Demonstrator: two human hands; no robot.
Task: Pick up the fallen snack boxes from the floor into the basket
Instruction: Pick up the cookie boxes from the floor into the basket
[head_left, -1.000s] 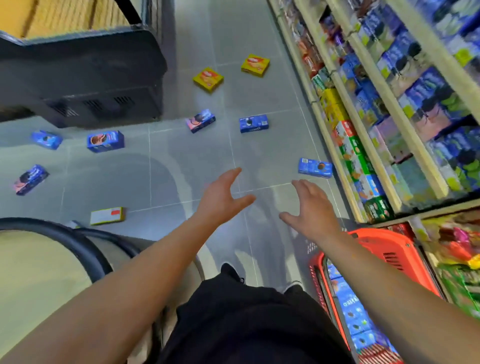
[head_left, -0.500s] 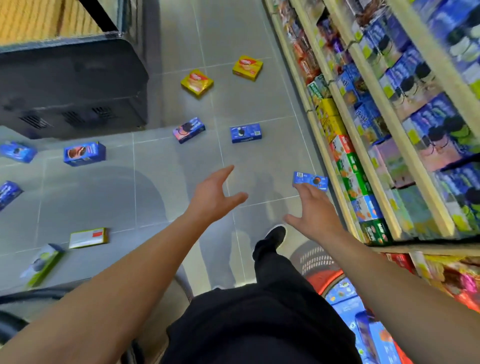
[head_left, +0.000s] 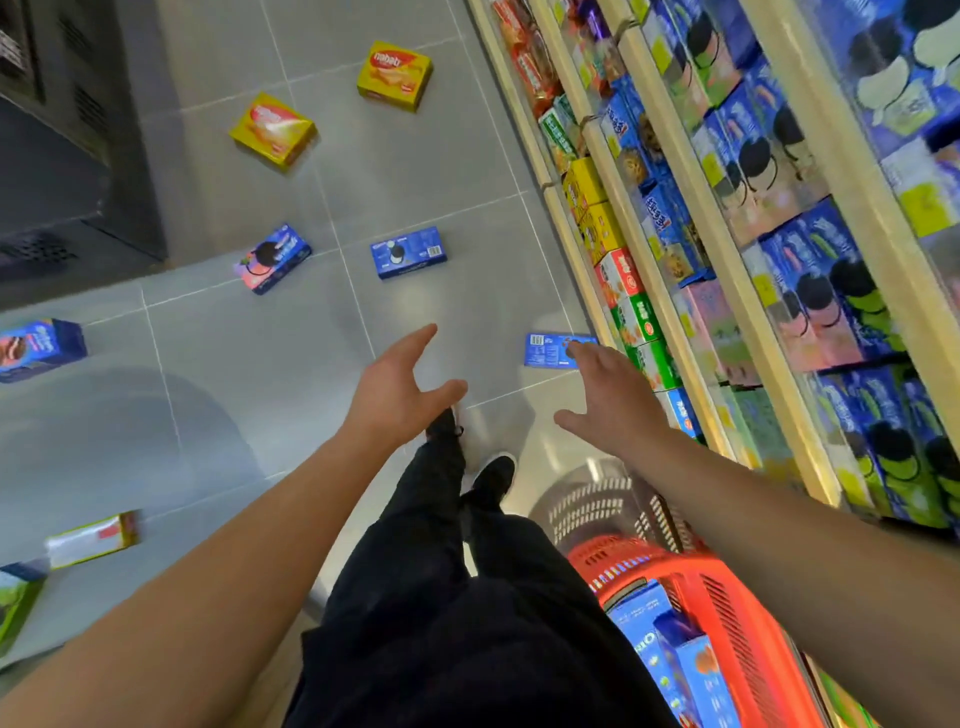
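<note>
As view stepped fwd, right hand (head_left: 608, 400) now overlaps blue box (head_left: 550, 351).

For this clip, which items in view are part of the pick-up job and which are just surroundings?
Part of the job:
- blue box by the right hand
- blue box farther out
- two yellow boxes
- red basket, already holding boxes
- left hand, empty

Surroundings:
- stocked shelves
- dark cabinet
</note>
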